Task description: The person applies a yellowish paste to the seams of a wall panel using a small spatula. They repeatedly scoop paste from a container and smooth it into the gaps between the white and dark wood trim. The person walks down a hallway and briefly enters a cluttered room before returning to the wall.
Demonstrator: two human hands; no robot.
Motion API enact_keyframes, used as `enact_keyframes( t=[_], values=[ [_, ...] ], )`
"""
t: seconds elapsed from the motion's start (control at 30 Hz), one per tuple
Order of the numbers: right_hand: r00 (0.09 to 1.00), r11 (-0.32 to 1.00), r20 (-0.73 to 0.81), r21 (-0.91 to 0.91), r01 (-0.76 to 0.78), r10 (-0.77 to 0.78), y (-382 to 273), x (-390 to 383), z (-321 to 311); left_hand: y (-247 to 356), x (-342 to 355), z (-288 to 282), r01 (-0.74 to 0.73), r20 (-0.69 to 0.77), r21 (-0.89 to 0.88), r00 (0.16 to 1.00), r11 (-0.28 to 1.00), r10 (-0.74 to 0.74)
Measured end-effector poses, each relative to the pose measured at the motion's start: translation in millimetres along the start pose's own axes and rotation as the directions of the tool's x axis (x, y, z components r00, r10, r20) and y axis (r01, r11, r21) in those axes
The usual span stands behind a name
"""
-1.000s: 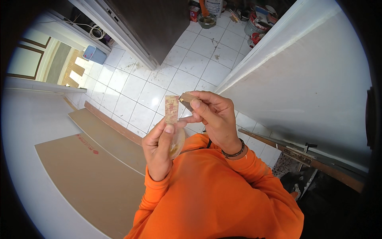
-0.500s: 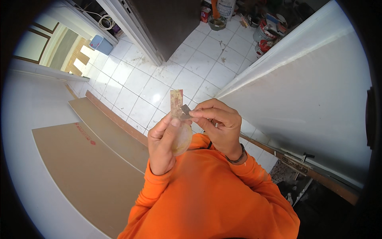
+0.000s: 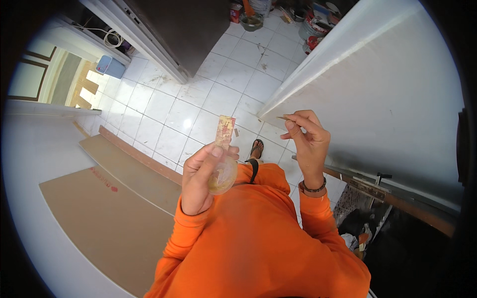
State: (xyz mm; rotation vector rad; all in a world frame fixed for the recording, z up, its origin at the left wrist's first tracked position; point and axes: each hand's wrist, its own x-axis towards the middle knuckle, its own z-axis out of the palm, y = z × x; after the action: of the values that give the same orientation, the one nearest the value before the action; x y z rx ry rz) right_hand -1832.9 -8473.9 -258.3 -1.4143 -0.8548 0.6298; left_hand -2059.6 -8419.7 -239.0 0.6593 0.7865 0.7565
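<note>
My left hand [image 3: 198, 175] is closed, its thumb pressed on a flat strip [image 3: 225, 130] blotched with cream and reddish stains. The same hand holds a small round translucent plastic cup [image 3: 223, 177] with yellowish residue, below the strip. To the right and apart from it, my right hand [image 3: 309, 141] pinches a small thin flat piece [image 3: 282, 118] between thumb and fingertips, seen nearly edge-on. A small brownish bit [image 3: 237, 132] shows beside the strip; I cannot tell whether it is attached or on the floor beyond.
White floor tiles [image 3: 218, 99] with smudges lie ahead. Brown boards [image 3: 114, 213] lean on the left. A pale panel [image 3: 367, 94] stands on the right, with a clamp [image 3: 381, 178] below it. Farther off are a dark door [image 3: 184, 30], buckets [image 3: 314, 31] and a blue bin [image 3: 110, 66].
My right hand has drawn away from the strip, to the right, taking the small thin piece along. My left hand keeps the strip and cup in nearly the same place. The view has shifted slightly.
</note>
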Motion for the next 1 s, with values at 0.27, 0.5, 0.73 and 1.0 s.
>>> enact_keyframes(
  t=[0.27, 0.5, 0.73, 1.0],
  values=[
    [0.994, 0.973, 0.082, 0.226, 0.046, -0.066, -31, -17, 36, 0, -3, 13, 0.001, 0.118, 0.191, 0.993, 0.982, -0.024],
    [0.973, 0.972, 0.041, 0.073, 0.224, -0.227, -25, -21, 38, 0, -8, 14, -0.044, 0.158, 0.25, 0.987, 0.967, 0.004],
    [0.986, 0.97, 0.126, 0.233, 0.077, -0.108, -23, -17, 38, 2, -12, 14, -0.107, 0.133, 0.32, 0.989, 0.941, 0.067],
    [0.975, 0.95, 0.202, 0.312, 0.024, -0.091, -15, -20, 42, -1, -10, 5, -0.159, 0.123, 0.33, 0.985, 0.931, 0.124]
  ],
)
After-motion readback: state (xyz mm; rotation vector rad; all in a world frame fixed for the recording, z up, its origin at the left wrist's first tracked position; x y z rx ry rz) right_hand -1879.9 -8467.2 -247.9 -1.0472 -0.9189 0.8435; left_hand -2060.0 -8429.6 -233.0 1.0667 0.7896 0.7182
